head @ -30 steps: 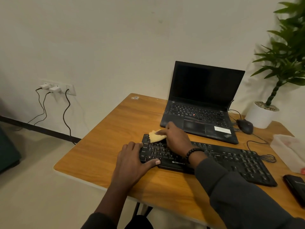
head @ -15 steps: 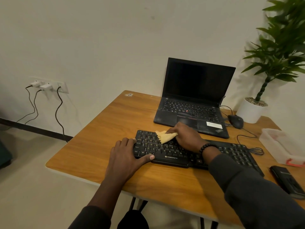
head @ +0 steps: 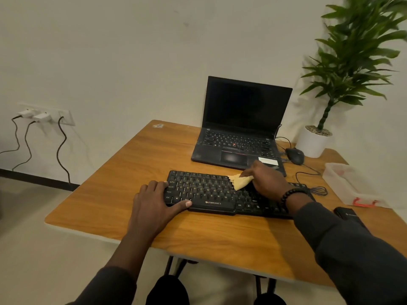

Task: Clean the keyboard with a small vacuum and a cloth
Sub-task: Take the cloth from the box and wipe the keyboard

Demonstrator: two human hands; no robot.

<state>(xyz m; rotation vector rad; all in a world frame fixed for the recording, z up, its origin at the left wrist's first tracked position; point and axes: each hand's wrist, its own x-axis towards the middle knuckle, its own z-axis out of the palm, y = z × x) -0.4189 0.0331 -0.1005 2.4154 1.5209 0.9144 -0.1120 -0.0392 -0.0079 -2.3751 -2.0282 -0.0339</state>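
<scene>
Rightward along the keys is where the cloth (head: 240,182) has gone: a second ago it sat over the keyboard's left end, and now it lies past the middle, toward the right of centre in the frame. The right hand (head: 265,182) holds it bunched under curled fingers, with a yellow wedge of fabric poking out to the left of the knuckles and resting on the keys. The left hand (head: 155,202) has kept its place, lying flat on the left end of the keyboard (head: 204,192), fingers straight and the thumb laid along the front edge.

One keyboard lies near the middle of the wooden table (head: 132,170). Behind it, upper centre, stands one open laptop (head: 240,126) with a dark screen. To its right sit one mouse (head: 295,155) and one potted plant (head: 343,80). One clear plastic tub (head: 350,186) sits at the right edge, and below it one dark flat object (head: 348,215), possibly a phone. On the wall at upper left, three cords hang from one socket strip (head: 46,114).
</scene>
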